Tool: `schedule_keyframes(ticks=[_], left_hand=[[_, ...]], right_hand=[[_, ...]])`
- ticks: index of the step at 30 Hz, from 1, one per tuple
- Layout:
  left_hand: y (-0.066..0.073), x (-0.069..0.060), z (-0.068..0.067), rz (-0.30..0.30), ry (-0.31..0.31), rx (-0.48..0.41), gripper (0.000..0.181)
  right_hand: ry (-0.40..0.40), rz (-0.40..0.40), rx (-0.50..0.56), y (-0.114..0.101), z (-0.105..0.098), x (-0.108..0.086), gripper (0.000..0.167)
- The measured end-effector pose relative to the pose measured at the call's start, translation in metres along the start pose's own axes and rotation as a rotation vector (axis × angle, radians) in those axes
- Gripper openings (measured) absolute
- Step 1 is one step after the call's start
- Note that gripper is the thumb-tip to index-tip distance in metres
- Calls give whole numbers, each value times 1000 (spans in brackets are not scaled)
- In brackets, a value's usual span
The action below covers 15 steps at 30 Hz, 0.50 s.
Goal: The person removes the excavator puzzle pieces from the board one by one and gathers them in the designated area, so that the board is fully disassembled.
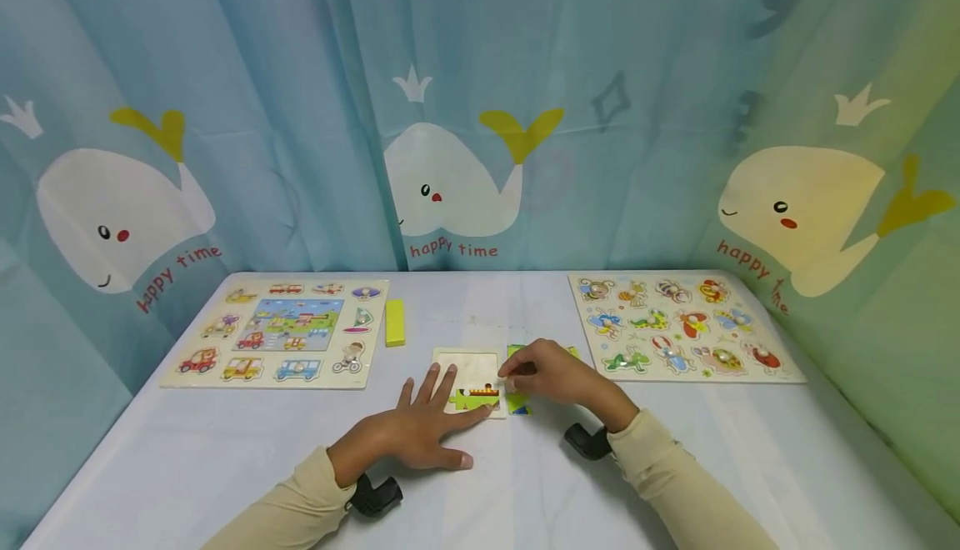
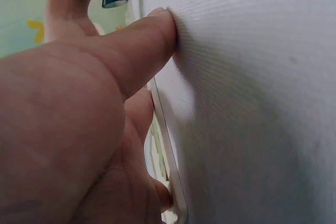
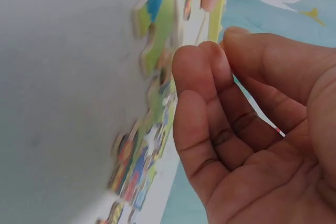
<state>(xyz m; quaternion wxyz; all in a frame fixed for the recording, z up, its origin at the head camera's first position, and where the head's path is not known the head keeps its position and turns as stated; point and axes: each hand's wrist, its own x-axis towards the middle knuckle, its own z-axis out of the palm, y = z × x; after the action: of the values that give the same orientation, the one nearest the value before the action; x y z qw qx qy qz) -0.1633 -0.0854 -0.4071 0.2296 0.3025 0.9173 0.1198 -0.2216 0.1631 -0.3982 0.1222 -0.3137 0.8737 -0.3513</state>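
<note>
My left hand (image 1: pixel 423 429) lies spread with straight fingers over the lower left of a small pale wooden puzzle tray (image 1: pixel 468 360). Its index fingertip touches the tray near a green puzzle piece (image 1: pixel 467 401) with an orange-brown picture, set in the lower part. The left thumb (image 2: pixel 149 40) rests on the white cloth. Above the tray's right edge is my right hand (image 1: pixel 551 371), fingers curled and thumb tip against the fingertips (image 3: pixel 212 53). Whether anything lies between them is hidden. Partly under that hand, green-and-blue puzzle pieces (image 1: pixel 517 405) lie beside the tray.
A vehicle peg puzzle board (image 1: pixel 198 333) lies at the left, with a yellow block (image 1: pixel 395 323) beside it. An insect peg puzzle board (image 1: pixel 660 373) lies at the right. Behind the white-covered table (image 1: pixel 517 483) hangs a blue whale-print curtain (image 1: pixel 300 117).
</note>
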Motion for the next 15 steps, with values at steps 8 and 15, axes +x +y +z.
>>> schedule_keyframes(ticks=[8, 15], left_hand=[[-2, 1, 0, 17, -14, -26, 67], [-3, 1, 1, 14, -7, -16, 67]], right_hand=[[-10, -30, 33, -11, 8, 13, 14], [-20, -63, 55, -18, 17, 24, 13]])
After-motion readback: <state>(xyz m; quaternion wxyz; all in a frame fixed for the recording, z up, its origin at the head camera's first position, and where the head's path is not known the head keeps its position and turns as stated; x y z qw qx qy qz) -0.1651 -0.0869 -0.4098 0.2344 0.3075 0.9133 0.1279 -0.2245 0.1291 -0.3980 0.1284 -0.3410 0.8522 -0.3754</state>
